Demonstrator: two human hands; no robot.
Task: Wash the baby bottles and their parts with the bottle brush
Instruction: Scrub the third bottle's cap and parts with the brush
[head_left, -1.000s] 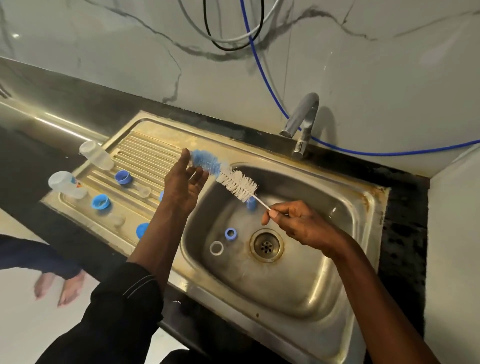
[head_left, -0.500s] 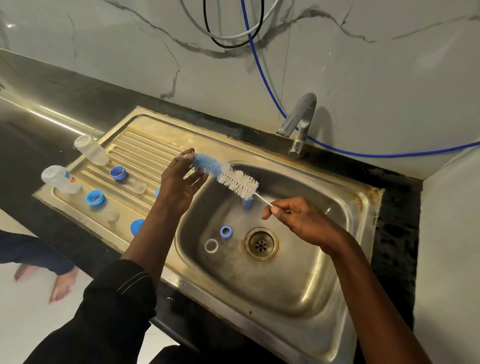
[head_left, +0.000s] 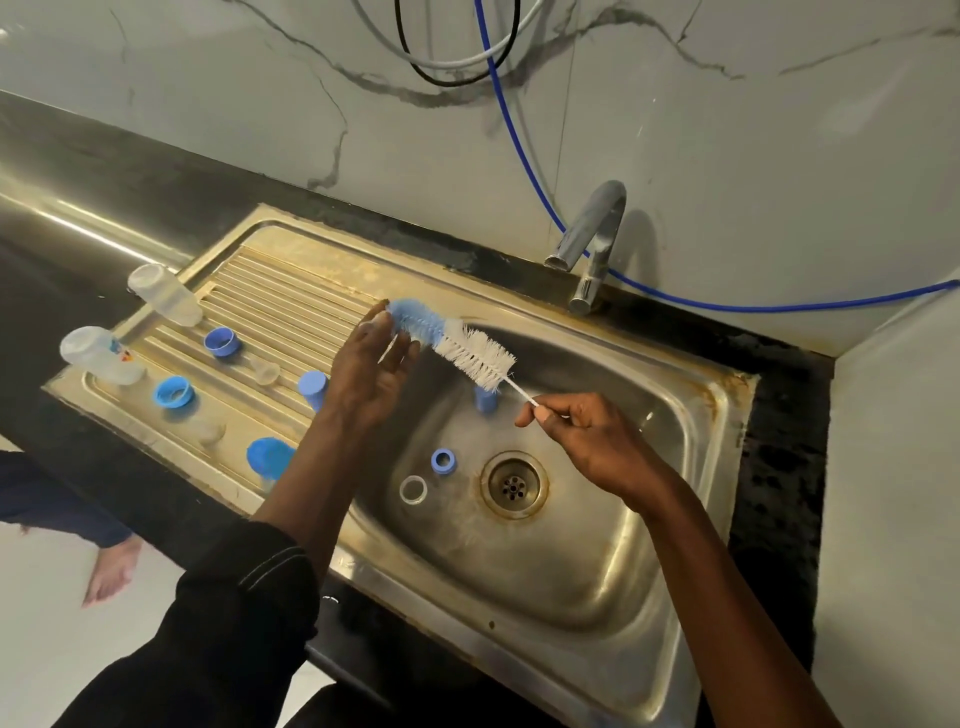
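Right hand (head_left: 587, 441) pinches bottle brush (head_left: 467, 353) by thin stem; left hand (head_left: 369, 379), fingers straight, touches fluffy blue tip.

Stained glossy steel sink (head_left: 696, 415), clear plastic bottles (head_left: 165, 294), bristly brush (head_left: 452, 347), glossy marble wall (head_left: 727, 130).

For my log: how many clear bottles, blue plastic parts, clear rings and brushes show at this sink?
Clear bottles: 2
Blue plastic parts: 6, with 4 on the drainboard and 2 in the basin
Clear rings: 1
Bottle brushes: 1
Total: 10
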